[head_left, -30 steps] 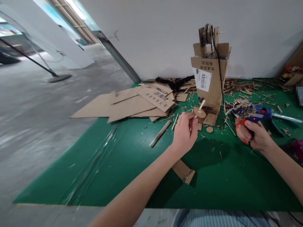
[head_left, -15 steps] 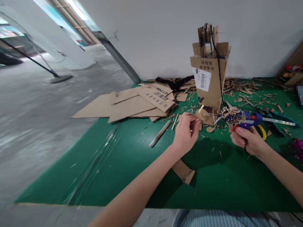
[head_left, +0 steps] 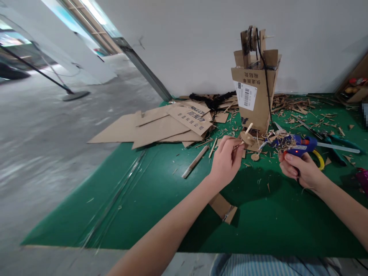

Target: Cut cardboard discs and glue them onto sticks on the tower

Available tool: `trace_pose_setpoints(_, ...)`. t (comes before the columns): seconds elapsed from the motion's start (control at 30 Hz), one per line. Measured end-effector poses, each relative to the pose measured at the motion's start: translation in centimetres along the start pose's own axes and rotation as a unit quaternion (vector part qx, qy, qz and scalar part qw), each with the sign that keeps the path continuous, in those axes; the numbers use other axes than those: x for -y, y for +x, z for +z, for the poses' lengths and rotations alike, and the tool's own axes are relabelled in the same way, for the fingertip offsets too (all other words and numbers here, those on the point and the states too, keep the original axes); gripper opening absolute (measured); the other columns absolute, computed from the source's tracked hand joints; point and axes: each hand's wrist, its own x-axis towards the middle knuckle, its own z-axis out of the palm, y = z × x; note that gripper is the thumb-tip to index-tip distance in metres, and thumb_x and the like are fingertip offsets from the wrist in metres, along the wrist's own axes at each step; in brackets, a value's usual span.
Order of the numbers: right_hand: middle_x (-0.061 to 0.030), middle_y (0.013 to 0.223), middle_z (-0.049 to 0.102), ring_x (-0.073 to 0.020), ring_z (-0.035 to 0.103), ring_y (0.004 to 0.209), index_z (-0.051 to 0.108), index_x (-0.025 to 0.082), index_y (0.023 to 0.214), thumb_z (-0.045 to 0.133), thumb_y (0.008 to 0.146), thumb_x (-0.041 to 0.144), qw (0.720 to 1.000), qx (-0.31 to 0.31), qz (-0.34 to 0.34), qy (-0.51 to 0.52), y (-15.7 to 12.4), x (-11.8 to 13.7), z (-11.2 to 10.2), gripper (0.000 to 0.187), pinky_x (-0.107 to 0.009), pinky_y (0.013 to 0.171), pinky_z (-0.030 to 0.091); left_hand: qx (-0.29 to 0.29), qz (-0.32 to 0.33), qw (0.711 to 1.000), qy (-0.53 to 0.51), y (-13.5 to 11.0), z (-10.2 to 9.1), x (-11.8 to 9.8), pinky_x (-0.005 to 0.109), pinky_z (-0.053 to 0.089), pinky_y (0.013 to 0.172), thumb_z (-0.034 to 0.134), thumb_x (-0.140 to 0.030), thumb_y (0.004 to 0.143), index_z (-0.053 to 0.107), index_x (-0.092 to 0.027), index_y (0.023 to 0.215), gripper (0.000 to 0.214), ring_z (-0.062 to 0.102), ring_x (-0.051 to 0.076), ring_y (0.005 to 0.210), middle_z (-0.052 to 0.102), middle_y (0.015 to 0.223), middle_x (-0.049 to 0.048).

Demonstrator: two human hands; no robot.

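Note:
My left hand (head_left: 226, 161) pinches a thin wooden stick that runs through a small cardboard disc (head_left: 247, 138), held just above the green mat (head_left: 149, 191). My right hand (head_left: 299, 168) grips a blue hot glue gun (head_left: 296, 144) whose red light is on. Cardboard scraps cling to its nozzle, which points left at the disc from a short gap. Behind both stands a tall cardboard tower (head_left: 255, 88) with a pulley and a black cord on top.
Flat cardboard sheets (head_left: 161, 124) lie at the mat's back left, a loose stick (head_left: 194, 161) and a second small disc (head_left: 254, 156) near my left hand. A folded cardboard piece (head_left: 223, 207) sits under my left forearm. Green-handled scissors (head_left: 336, 143) and many shavings litter the back right.
My right hand lifted the glue gun off the mat and swung it left, nozzle toward the disc. My left hand kept the stick and disc nearly in place, tilting them slightly.

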Motion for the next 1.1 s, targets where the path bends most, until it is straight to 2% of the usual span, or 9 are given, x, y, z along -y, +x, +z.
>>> trace_pose_setpoints(0.17,0.0100,0.041,0.035,-0.0051,0.026,0.036,0.066,0.017,0.072,0.081,0.075,0.050,1.000,0.001,0.007,0.004,0.03,-0.10,0.18,0.037,-0.022,0.038,0.020,0.003,0.002,1.000,0.010,-0.03,-0.04,0.08,0.028,0.048,0.065,0.054,-0.011,0.094,0.054,-0.021,0.093,0.010,0.063,0.016,0.079,0.064,0.088,0.0044)
trace_pose_setpoints(0.37,0.0097,0.041,0.035,-0.0050,0.025,0.037,0.062,0.018,0.067,0.079,0.078,0.050,1.000,-0.005,-0.001,-0.007,0.03,-0.36,0.24,0.038,-0.022,0.038,0.022,-0.001,0.016,1.000,0.013,-0.10,0.09,0.08,0.027,0.047,0.064,0.055,-0.011,0.094,0.054,-0.021,0.094,0.009,0.063,0.015,0.079,0.063,0.089,0.0037)
trace_pose_setpoints(0.5,0.0102,0.042,0.035,-0.0058,0.026,0.038,0.062,0.019,0.071,0.078,0.081,0.048,1.000,-0.001,-0.005,-0.019,0.00,-0.65,-0.03,0.035,-0.023,0.039,0.024,-0.004,0.015,1.000,0.012,-0.11,0.14,0.08,0.027,0.047,0.064,0.056,-0.012,0.094,0.055,-0.021,0.094,0.009,0.063,0.015,0.078,0.063,0.089,0.0035)
trace_pose_setpoints(0.87,0.0097,0.042,0.032,-0.0065,0.026,0.038,0.047,0.022,0.058,0.075,0.083,0.051,0.999,0.001,-0.008,-0.032,-0.01,-0.73,-0.24,0.048,-0.024,0.039,0.024,0.009,0.000,1.000,0.016,-0.14,0.01,0.05,0.028,0.049,0.065,0.054,-0.013,0.094,0.055,-0.021,0.094,0.009,0.063,0.017,0.078,0.065,0.089,0.0045)
trace_pose_setpoints(1.1,0.0093,0.042,0.032,-0.0061,0.025,0.039,0.045,0.022,0.056,0.075,0.083,0.050,1.000,0.002,-0.009,-0.028,0.04,-0.70,-0.20,0.049,-0.024,0.039,0.024,0.003,0.007,1.000,0.009,-0.21,0.03,0.01,0.028,0.051,0.067,0.054,-0.011,0.094,0.056,-0.021,0.096,0.010,0.063,0.016,0.079,0.064,0.091,0.0045)
